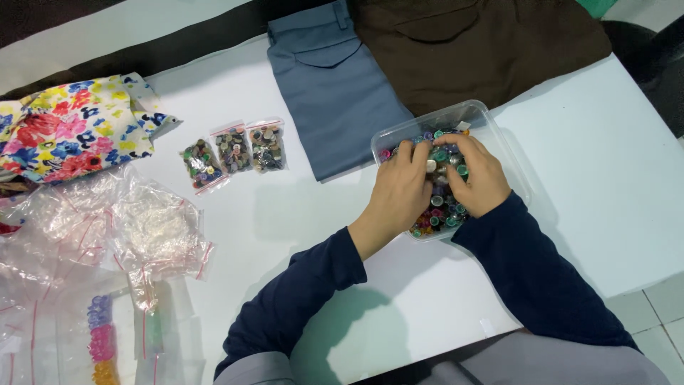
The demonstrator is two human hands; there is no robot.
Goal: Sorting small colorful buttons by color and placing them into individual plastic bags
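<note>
Nearest of all, at the near left of the white table (613, 178), a strip of purple, pink and orange buttons (102, 342) was seen inside clear packaging, with a heap of empty zip bags (107, 228) with red seals lying just beyond it. Two dark blue sleeves (299, 285) were stretched from the near edge toward the middle of the table. Further in, right of centre, a clear plastic tub (491, 128) was set on the table, filled with small mixed-colour buttons (443, 210). Both hands were sunk into that tub: the left hand (399, 192) was laid palm-down over the buttons with its fingers curled into them, and the right hand (481, 178) was placed just beside it, fingers bent likewise among the buttons. Whether any single button was pinched by either hand could not be told. To the left of the tub, three small filled bags of buttons (234, 151) were lined up side by side. Farther left, a folded floral cloth (71, 128) was laid. At the far edge, a grey-blue garment (328, 93) was spread touching a brown garment (484, 50).
</note>
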